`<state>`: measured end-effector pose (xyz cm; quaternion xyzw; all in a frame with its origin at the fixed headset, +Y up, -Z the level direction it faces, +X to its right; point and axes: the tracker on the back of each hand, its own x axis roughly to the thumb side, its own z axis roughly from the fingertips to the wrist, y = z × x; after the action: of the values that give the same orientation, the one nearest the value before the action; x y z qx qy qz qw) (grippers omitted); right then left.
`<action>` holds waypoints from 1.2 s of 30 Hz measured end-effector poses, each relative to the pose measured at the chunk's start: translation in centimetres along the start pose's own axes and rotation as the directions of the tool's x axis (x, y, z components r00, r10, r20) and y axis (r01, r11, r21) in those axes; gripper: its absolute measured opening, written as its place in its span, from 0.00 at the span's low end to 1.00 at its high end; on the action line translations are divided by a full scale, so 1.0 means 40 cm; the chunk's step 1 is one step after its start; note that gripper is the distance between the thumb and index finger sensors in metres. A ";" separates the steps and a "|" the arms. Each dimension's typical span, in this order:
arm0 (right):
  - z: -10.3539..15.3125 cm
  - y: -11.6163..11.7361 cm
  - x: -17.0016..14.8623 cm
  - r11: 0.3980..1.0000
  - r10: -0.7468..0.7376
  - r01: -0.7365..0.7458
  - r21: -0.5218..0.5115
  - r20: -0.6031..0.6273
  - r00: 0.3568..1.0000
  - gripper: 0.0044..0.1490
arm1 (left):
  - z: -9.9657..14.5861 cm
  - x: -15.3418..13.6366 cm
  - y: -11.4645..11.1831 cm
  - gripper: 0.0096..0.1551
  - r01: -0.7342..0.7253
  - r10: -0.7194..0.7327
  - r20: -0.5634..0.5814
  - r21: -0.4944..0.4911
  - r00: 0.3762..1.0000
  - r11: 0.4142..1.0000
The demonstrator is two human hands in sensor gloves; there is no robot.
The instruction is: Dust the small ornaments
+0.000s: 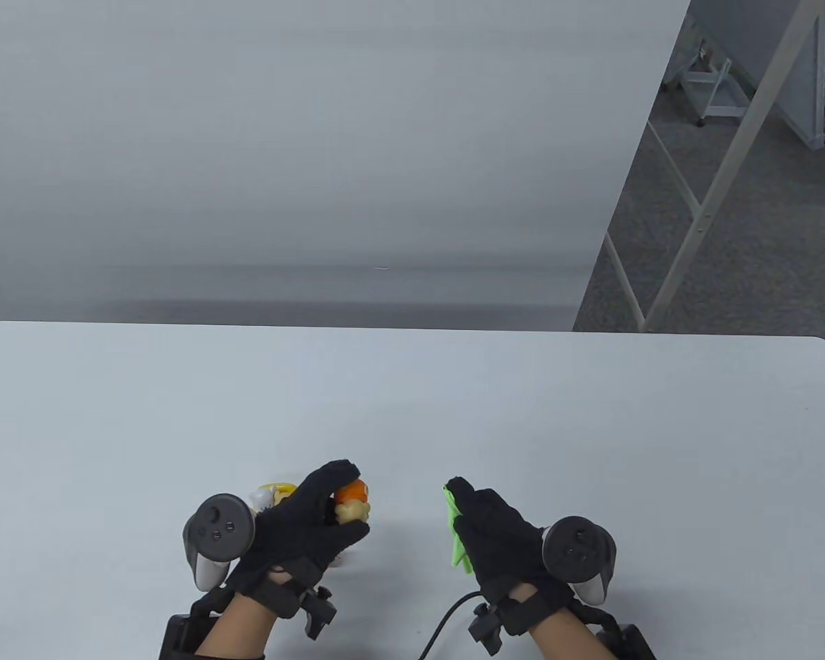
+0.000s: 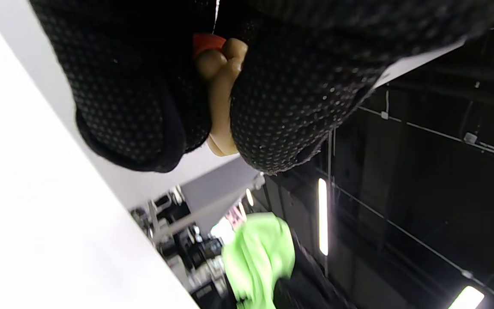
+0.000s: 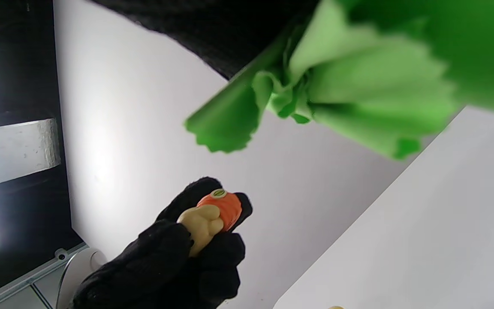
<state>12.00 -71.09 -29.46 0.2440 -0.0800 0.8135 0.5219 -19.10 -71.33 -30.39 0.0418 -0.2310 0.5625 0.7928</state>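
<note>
Two gloved hands work above the near edge of a white table (image 1: 454, 399). The left hand (image 1: 302, 526) grips a small orange-and-cream ornament (image 1: 353, 502), fingers wrapped around it and lifted off the surface. Just behind that hand, a yellow-and-white ornament (image 1: 273, 493) sits on the table, partly hidden. The right hand (image 1: 498, 536), held apart from the left, clutches a crumpled green cloth (image 1: 454, 533), its fingers closed on the fabric.
</note>
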 end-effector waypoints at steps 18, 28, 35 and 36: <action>-0.003 0.066 -0.002 0.994 -0.047 0.045 0.095 0.025 0.999 0.29 | 0.008 -0.022 -0.148 0.50 -0.260 0.258 -0.034 -0.131 0.965 0.957; 0.023 0.112 0.042 0.992 0.011 -0.027 0.123 0.124 0.992 0.30 | 0.011 -0.039 -0.111 0.51 -0.152 0.165 -0.104 0.122 0.981 0.981; 0.008 0.077 -0.002 0.997 -0.030 0.029 0.066 0.007 1.000 0.29 | 0.002 -0.014 -0.141 0.51 -0.301 0.294 -0.066 -0.136 0.953 0.944; 0.006 0.075 -0.007 0.996 -0.051 0.051 0.068 0.000 0.999 0.29 | -0.003 -0.015 -0.139 0.52 -0.285 0.280 -0.056 -0.139 0.958 0.948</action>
<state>9.50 -72.73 -28.99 0.2644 -0.0464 0.8018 0.5338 -14.16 -73.84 -29.66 -0.0595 -0.2609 0.6526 0.7089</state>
